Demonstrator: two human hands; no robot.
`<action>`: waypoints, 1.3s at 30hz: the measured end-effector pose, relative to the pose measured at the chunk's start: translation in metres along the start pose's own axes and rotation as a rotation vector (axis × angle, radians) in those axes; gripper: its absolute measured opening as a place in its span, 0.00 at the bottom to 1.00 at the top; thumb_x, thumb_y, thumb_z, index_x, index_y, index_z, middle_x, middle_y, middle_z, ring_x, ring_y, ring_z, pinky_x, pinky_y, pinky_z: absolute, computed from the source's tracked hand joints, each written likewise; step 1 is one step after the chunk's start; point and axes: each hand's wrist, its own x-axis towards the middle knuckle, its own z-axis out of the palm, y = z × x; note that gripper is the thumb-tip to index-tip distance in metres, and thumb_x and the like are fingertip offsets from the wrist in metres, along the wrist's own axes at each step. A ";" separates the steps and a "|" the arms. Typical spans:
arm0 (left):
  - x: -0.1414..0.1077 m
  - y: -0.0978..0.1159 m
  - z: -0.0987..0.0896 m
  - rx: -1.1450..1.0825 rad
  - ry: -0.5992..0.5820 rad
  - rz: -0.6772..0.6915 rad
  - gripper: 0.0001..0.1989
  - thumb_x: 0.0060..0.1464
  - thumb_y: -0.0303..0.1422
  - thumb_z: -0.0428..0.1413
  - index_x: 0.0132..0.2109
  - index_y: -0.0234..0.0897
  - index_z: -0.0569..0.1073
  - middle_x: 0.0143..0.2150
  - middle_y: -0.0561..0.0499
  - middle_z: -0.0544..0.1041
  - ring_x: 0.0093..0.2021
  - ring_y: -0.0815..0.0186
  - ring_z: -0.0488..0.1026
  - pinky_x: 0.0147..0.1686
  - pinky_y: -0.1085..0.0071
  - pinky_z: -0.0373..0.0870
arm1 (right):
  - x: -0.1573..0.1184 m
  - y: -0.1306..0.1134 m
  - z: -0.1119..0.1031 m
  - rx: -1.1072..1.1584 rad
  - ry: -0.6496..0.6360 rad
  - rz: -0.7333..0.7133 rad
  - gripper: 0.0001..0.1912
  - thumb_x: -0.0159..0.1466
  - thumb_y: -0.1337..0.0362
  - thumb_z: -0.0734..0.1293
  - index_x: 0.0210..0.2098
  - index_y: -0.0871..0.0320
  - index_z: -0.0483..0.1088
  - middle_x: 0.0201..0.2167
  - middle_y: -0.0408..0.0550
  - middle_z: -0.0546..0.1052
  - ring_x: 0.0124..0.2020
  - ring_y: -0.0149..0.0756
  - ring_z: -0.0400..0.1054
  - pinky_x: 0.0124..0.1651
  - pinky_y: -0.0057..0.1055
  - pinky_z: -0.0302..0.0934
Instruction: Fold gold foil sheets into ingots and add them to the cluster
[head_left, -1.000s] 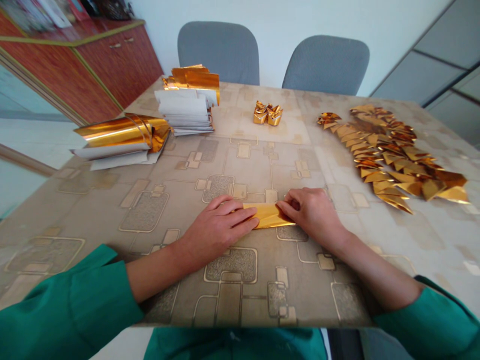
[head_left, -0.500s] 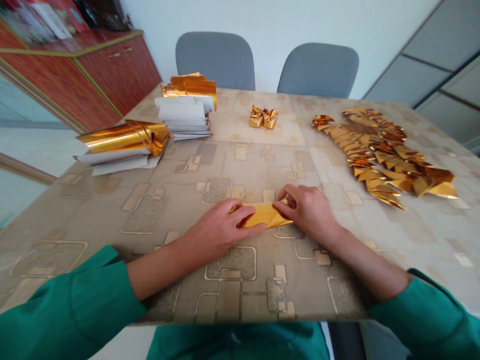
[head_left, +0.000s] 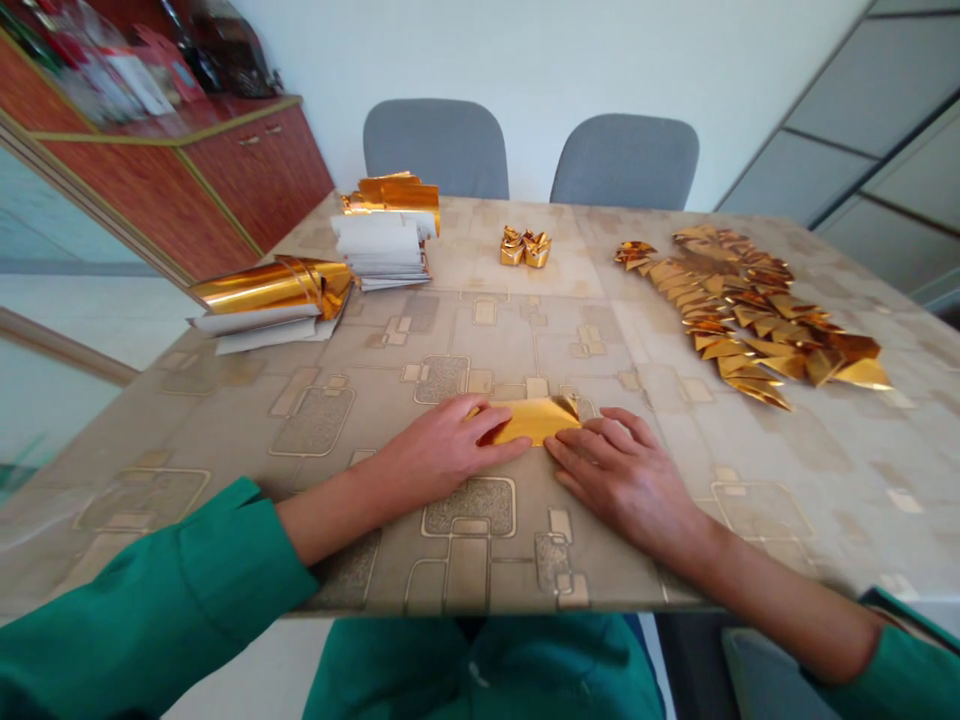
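Seen from the hands, curled gold foil on white paper sheets (head_left: 270, 305) is laid at 10 o'clock, and a paper-and-foil stack (head_left: 386, 245) is placed at 11 o'clock on the patterned table top (head_left: 862, 500). Small folded gold pieces (head_left: 525, 248) are grouped at 12 o'clock, and rows of gold triangles (head_left: 750, 310) are spread at 2 o'clock. The left hand (head_left: 442, 445) is pressed flat, open, over the left end of a folded gold foil strip (head_left: 534, 420). The right hand (head_left: 622, 470) is open, fingers spread, with nothing gripped, and is placed just beside the strip's lower right edge.

Bright, even light leaves soft shadows by the folded gold foil (head_left: 534, 420), glare streaks the foil roll (head_left: 262, 287) to its left, and the frame edges bow outward.
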 end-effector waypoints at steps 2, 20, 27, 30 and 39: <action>-0.006 -0.003 -0.002 0.002 -0.011 0.022 0.23 0.63 0.25 0.49 0.64 0.45 0.65 0.62 0.42 0.69 0.59 0.56 0.66 0.55 0.59 0.67 | -0.004 0.003 -0.003 0.008 0.006 0.011 0.12 0.70 0.62 0.63 0.48 0.56 0.75 0.45 0.47 0.81 0.44 0.41 0.68 0.58 0.44 0.52; -0.027 -0.006 -0.014 -0.010 0.069 0.046 0.12 0.66 0.26 0.48 0.51 0.32 0.74 0.52 0.45 0.79 0.54 0.59 0.72 0.56 0.59 0.67 | 0.021 -0.015 -0.003 -0.014 -0.112 -0.018 0.19 0.67 0.53 0.66 0.52 0.57 0.72 0.38 0.51 0.76 0.43 0.44 0.66 0.58 0.44 0.53; -0.021 -0.006 -0.015 -0.045 0.051 -0.012 0.09 0.65 0.30 0.50 0.45 0.36 0.75 0.46 0.49 0.80 0.47 0.63 0.74 0.51 0.64 0.70 | -0.006 0.008 -0.011 -0.040 -0.034 -0.008 0.12 0.70 0.62 0.63 0.46 0.57 0.76 0.36 0.49 0.79 0.42 0.41 0.68 0.58 0.43 0.53; -0.018 -0.007 -0.015 -0.049 0.033 -0.014 0.10 0.65 0.30 0.49 0.44 0.36 0.75 0.43 0.48 0.79 0.45 0.64 0.74 0.49 0.66 0.70 | -0.012 0.018 -0.018 -0.052 0.005 0.032 0.12 0.70 0.64 0.62 0.39 0.57 0.77 0.33 0.48 0.80 0.40 0.40 0.68 0.57 0.42 0.53; -0.005 0.001 -0.019 0.008 0.019 -0.031 0.12 0.65 0.27 0.47 0.42 0.34 0.75 0.40 0.45 0.77 0.40 0.63 0.73 0.42 0.66 0.71 | 0.029 0.003 -0.017 0.151 -0.084 0.074 0.11 0.69 0.59 0.64 0.41 0.59 0.74 0.37 0.51 0.78 0.39 0.40 0.68 0.40 0.33 0.56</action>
